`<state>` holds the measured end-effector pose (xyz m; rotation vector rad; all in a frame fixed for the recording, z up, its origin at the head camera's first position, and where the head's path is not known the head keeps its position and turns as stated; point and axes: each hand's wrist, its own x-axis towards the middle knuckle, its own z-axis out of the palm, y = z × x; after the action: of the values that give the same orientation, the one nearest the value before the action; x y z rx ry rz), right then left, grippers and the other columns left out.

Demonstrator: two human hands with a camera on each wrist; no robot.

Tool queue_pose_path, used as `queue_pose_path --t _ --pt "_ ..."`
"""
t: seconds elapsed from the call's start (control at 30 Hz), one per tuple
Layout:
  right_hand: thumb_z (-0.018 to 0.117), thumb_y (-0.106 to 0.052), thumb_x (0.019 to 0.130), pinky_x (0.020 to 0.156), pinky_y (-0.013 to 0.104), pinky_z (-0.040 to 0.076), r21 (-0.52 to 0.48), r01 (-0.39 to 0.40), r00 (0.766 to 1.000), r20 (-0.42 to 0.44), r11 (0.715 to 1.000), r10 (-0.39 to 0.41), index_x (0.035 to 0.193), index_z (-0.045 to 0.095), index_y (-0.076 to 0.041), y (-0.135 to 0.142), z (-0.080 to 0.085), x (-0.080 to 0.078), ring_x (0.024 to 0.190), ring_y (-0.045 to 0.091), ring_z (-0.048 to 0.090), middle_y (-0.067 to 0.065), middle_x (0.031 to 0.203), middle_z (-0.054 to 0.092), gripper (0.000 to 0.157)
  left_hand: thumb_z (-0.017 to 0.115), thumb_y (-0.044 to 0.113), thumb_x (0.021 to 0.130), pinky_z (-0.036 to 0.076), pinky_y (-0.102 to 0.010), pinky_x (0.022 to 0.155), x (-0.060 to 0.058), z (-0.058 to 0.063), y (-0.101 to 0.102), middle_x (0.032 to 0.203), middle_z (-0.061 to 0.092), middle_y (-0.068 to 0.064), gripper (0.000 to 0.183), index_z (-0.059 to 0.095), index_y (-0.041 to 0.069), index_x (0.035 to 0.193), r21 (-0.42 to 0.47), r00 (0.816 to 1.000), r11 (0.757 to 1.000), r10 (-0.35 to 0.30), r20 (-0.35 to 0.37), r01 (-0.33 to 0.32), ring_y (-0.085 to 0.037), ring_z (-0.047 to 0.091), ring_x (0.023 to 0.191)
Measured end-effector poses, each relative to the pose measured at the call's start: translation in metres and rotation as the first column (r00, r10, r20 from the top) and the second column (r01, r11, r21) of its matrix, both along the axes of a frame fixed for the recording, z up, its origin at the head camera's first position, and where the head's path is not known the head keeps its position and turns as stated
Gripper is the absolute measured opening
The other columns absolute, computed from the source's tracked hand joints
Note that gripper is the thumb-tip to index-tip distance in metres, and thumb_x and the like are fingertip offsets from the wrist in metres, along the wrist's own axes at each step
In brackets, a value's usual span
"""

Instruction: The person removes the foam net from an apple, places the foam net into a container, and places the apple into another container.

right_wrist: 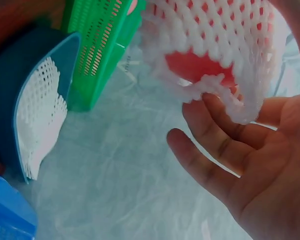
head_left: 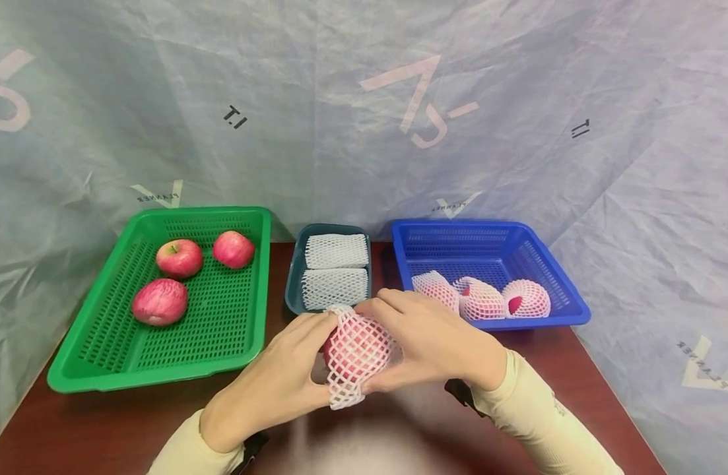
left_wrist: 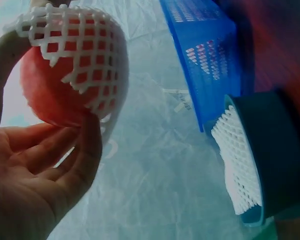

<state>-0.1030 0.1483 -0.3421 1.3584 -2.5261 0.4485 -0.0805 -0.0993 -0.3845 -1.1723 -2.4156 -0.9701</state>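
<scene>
One red apple (left_wrist: pixel 52 85) in netting (head_left: pixel 358 351)

On the surface (head_left: pixel 554 359) I count three containers: one green basket (head_left: pixel 215 333) toward the far left corner, one blue basket (head_left: pixel 476 269) toward the far right corner, and one small teal tray (head_left: pixel 295 267) between them at the far edge. My apples come to seven: three bare apples (head_left: pixel 160 302) toward the green basket's far and left edges, three netted apples (head_left: pixel 482 305) along the blue basket's near edge, and one wrapped apple (head_left: pixel 359 349) in my left hand (head_left: pixel 274 379) and right hand (head_left: pixel 435 336). Two white net bundles (head_left: pixel 336 251) fill the tray.
</scene>
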Motion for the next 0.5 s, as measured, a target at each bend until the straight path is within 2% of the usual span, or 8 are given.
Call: queue_pose_path --t 0.17,0.27,0.37,0.5 --pt "0.075 -0.071 0.073 0.072 0.027 0.05 -0.008 -0.028 0.999 0.028 1.0 0.028 0.132 0.058 -0.013 0.0 0.0 0.001 0.089 0.008 0.056 -0.007 0.106 0.059 0.084 0.09 0.036 0.062 0.049 -0.032 0.09 -0.001 -0.004 -0.006 0.116 0.063 0.001 0.071 0.06 0.008 0.12 0.04 0.996 0.999 0.028 -0.085 -0.025 -0.016 0.058 0.105" --pt "0.075 -0.065 0.078 0.079 0.029 0.051 -0.023 -0.048 0.998 0.05 0.999 0.049 0.133 0.058 -0.012 0.003 0.002 0.001 0.095 0.008 0.058 -0.007 0.108 0.062 0.078 0.091 0.038 0.058 0.051 -0.034 0.089 -0.003 -0.003 -0.01 0.115 0.065 0.0 0.076 0.061 0.007 0.12 0.05 0.995 0.998 0.034 -0.099 -0.029 -0.018 0.059 0.105" --pt "0.075 -0.052 0.086 0.084 0.028 0.05 -0.064 -0.086 0.993 0.074 0.994 0.09 0.129 0.062 -0.012 0.009 0.004 -0.002 0.098 0.008 0.059 -0.006 0.109 0.063 0.06 0.092 0.035 0.054 0.052 -0.035 0.089 -0.004 -0.003 -0.014 0.116 0.065 -0.001 0.078 0.062 0.006 0.12 0.051 0.995 0.998 0.048 -0.09 -0.043 -0.018 0.059 0.105" --pt "0.071 -0.026 0.095 0.079 0.022 0.049 -0.137 -0.162 0.983 0.062 0.977 0.172 0.116 0.067 -0.012 0.014 0.002 -0.008 0.09 0.007 0.058 -0.006 0.101 0.063 0.025 0.093 0.033 0.051 0.054 -0.038 0.086 -0.005 -0.005 -0.021 0.118 0.065 -0.002 0.082 0.062 0.004 0.121 0.059 0.995 0.996 0.075 -0.07 -0.071 -0.018 0.059 0.105"
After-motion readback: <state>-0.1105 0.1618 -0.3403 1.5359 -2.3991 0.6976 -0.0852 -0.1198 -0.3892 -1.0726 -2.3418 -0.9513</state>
